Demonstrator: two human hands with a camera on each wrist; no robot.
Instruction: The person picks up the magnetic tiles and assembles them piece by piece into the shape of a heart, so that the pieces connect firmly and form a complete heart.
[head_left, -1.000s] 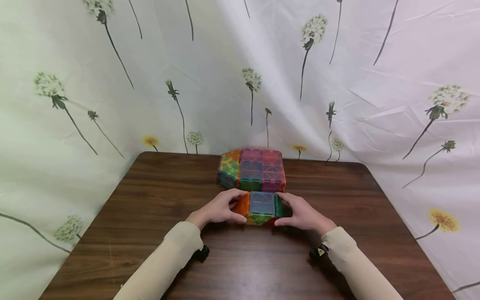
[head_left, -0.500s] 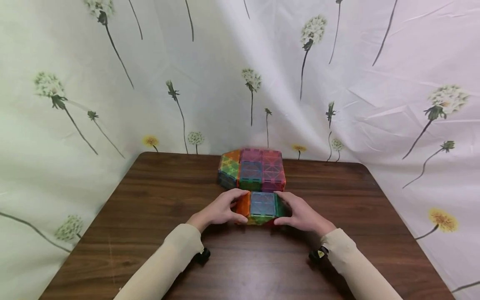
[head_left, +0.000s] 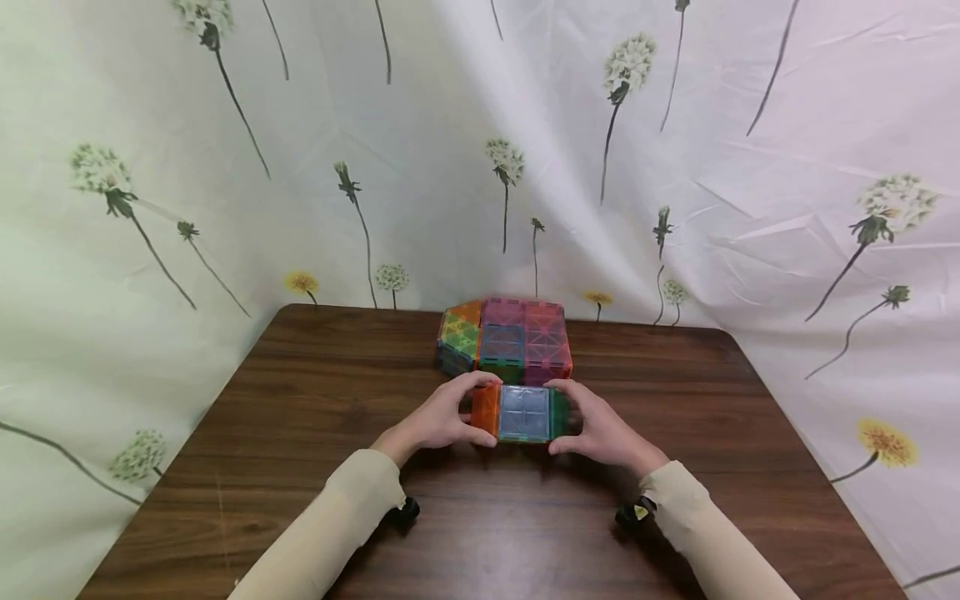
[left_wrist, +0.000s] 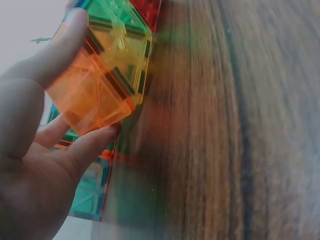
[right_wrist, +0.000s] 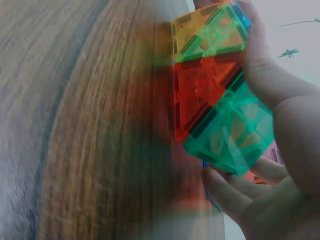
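Observation:
Both hands hold a small block of translucent magnetic tiles [head_left: 524, 412] between them in the head view. Its top is a pale blue square, with an orange end at left and a green end at right. My left hand [head_left: 441, 414] grips the orange tile [left_wrist: 92, 92], thumb on one edge and fingers on the other. At the other end, my right hand [head_left: 603, 423] grips the green tile [right_wrist: 234, 131] the same way. Yellow, green and red triangular tiles show along the near side in the wrist views. The block's far side is hidden.
Right behind the held block sits a larger magnetic-tile structure [head_left: 504, 337] in pink, blue, orange and yellow-green. It stands on the dark wooden table [head_left: 322, 375], near the back edge. A white dandelion-print cloth [head_left: 442, 167] hangs behind and at both sides.
The small block has tilted, so its blue top faces me more and its near side shows less in the head view. Both hands keep their grip; the larger structure stays put.

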